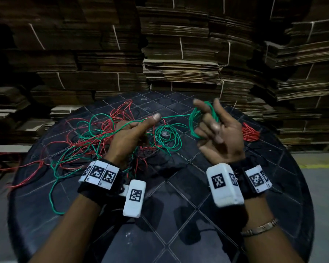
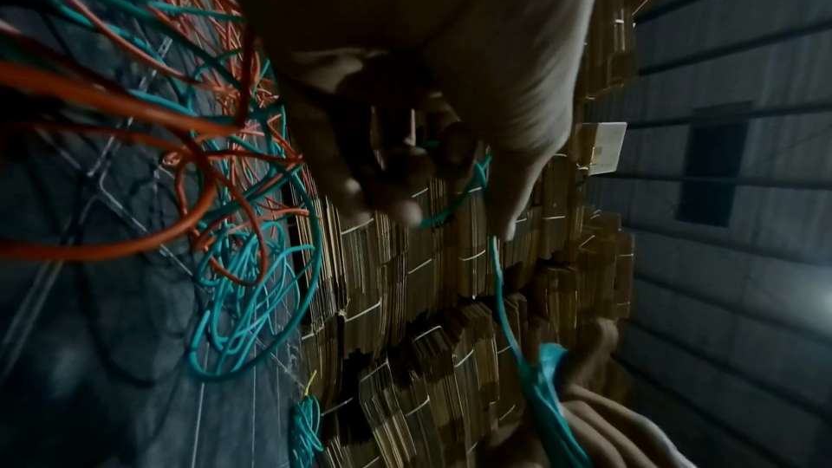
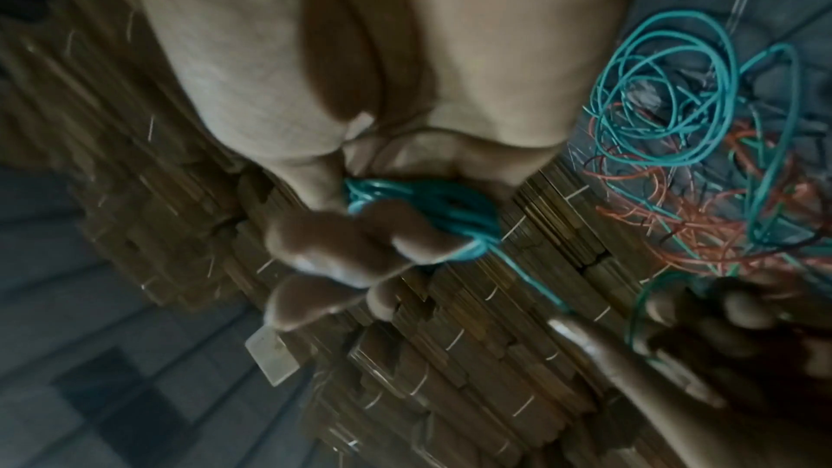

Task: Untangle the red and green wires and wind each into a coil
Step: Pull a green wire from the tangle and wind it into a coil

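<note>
On the round black table (image 1: 179,188) lies a tangle of red and green wires (image 1: 95,137). My right hand (image 1: 217,130) is raised palm up, its fingers curled with a green coil (image 1: 195,120) wound round them; the right wrist view shows that green coil (image 3: 423,205) tight in the fingers. A taut green strand (image 1: 177,115) runs from the coil to my left hand (image 1: 133,133). That hand has curled fingers and an outstretched thumb and pinches the green strand (image 2: 499,283) above the tangle. Loose green loops (image 1: 167,136) lie between the hands.
A small red coil (image 1: 251,133) lies on the table beyond my right hand. Red wire (image 1: 8,164) hangs off the table's left edge. Stacks of flattened cardboard (image 1: 179,54) rise right behind the table. The near half of the table holds only my forearms.
</note>
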`<action>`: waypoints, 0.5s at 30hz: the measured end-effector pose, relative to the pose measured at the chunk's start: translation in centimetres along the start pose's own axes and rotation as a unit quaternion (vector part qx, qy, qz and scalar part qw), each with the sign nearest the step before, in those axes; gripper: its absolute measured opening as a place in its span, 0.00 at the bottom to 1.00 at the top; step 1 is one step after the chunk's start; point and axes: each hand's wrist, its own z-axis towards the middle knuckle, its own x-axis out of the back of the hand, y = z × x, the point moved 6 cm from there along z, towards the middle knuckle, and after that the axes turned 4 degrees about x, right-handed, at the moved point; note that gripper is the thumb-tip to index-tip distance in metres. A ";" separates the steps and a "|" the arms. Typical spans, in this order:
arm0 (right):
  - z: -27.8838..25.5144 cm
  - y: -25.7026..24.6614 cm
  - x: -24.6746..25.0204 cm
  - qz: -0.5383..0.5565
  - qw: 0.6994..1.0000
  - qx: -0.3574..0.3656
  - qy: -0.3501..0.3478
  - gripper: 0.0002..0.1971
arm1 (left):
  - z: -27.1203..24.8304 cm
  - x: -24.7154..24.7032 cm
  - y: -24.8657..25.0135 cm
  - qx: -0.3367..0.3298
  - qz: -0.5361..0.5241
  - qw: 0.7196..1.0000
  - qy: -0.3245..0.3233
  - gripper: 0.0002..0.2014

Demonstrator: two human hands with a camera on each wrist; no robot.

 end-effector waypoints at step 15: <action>0.7 -0.8 6.1 -0.220 0.928 0.105 0.280 0.17 | -1.6 -3.3 0.8 -0.041 -0.051 0.975 -0.213 0.14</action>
